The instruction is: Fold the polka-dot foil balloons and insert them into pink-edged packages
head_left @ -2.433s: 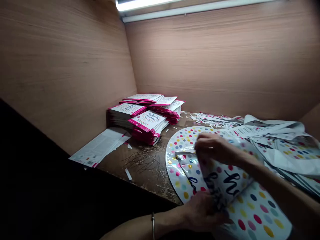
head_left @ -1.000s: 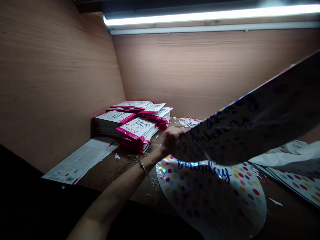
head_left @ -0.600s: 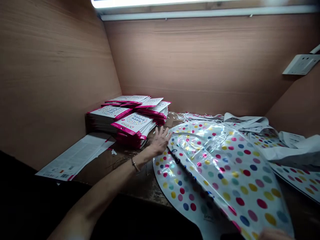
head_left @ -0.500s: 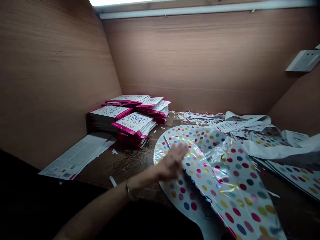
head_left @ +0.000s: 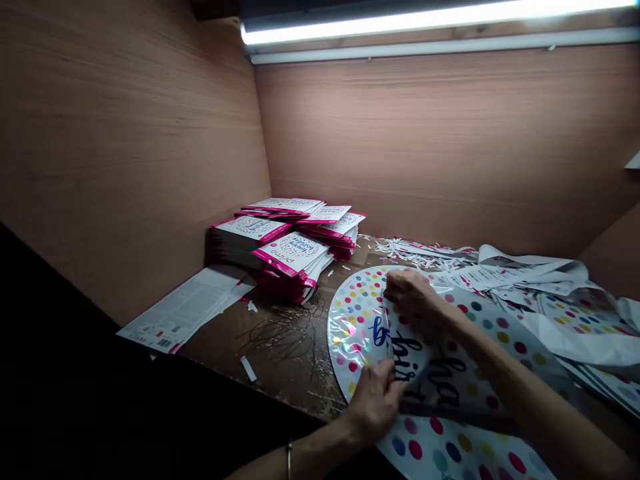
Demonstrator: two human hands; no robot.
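Note:
A flat round foil balloon [head_left: 360, 320], white with coloured dots and dark blue lettering, lies on the wooden table [head_left: 285, 343]. Its top layer is folded over, so the lettering shows. My left hand [head_left: 376, 399], with a thin bracelet on the wrist, pinches the near edge of the fold. My right hand [head_left: 411, 293] presses down on the far edge of the fold with curled fingers. Both hands are on the same balloon.
Piles of pink-edged packaging cards [head_left: 293, 243] stand at the back left. A printed paper sheet [head_left: 187, 310] lies by the left wall. White paper strips [head_left: 415, 250] and several more dotted balloons [head_left: 585, 320] clutter the right. A light tube [head_left: 425, 20] glows overhead.
The balloon was swung up and turned over, then laid down. My left hand slid from its far left edge to the near edge, and my right hand came onto the fold.

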